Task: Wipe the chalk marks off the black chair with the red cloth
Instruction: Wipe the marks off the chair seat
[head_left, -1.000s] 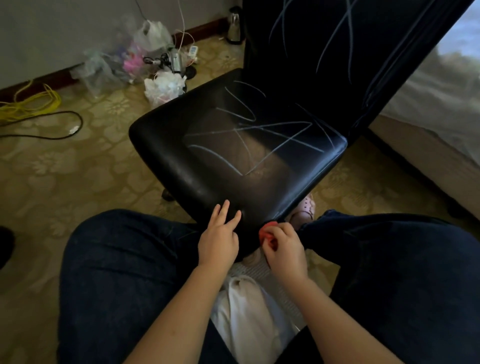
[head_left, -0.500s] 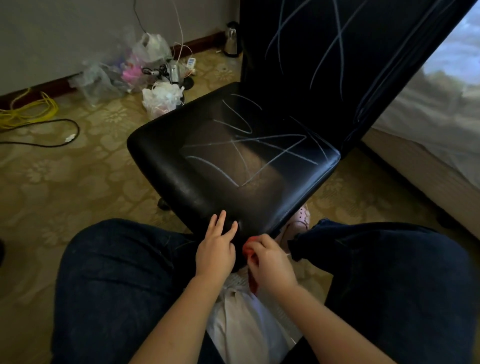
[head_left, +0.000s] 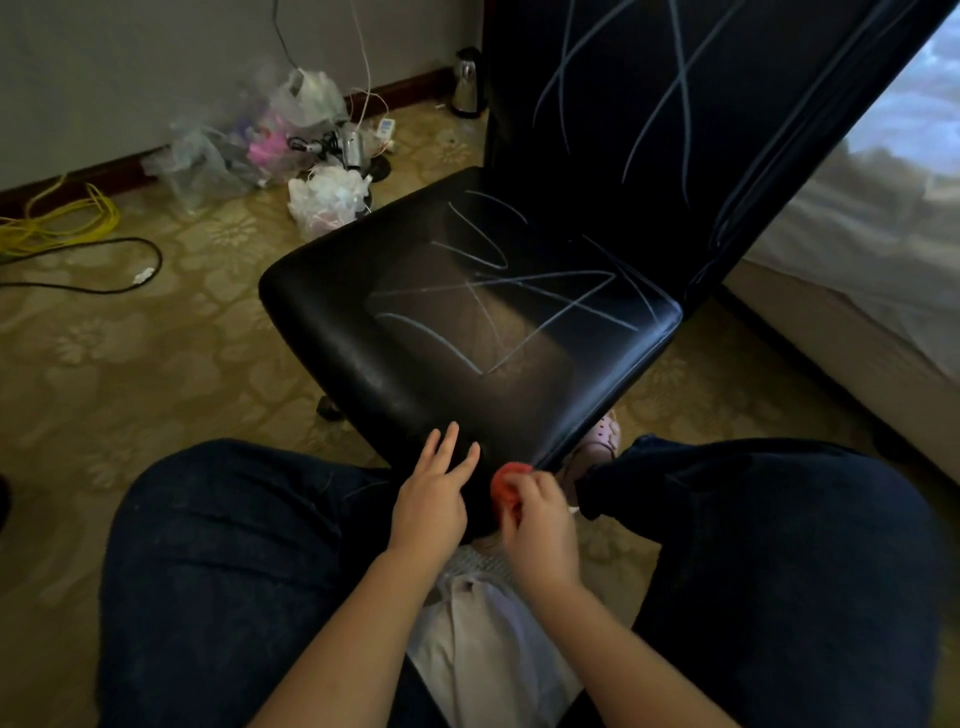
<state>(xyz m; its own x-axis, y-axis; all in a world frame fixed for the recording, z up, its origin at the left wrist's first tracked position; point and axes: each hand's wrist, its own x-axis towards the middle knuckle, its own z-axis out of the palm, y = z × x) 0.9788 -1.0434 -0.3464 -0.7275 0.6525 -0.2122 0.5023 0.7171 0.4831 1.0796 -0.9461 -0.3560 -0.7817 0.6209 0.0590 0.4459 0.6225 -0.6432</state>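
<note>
The black chair (head_left: 363, 332) stands in front of my knees, its seat crossed by white chalk marks (head_left: 498, 322) and its tall backrest (head_left: 649, 119) scribbled with more lines. My left hand (head_left: 434, 493) lies with straight fingers on the seat's near corner. Just right of it, my right hand (head_left: 537, 525) holds the bunched red cloth (head_left: 506, 483) below the seat's front edge; most of the cloth is hidden in the fingers.
My legs in dark jeans frame the hands. Plastic bags (head_left: 291, 140), a kettle (head_left: 467, 78), a yellow cable (head_left: 57, 228) and a black cable (head_left: 119, 270) lie on the patterned floor at the left. A bed (head_left: 872, 234) stands right of the chair.
The view has shifted slightly. My right hand with the cloth dipped lower half a second ago and is back up beside the seat's corner; my left hand stays on the seat edge.
</note>
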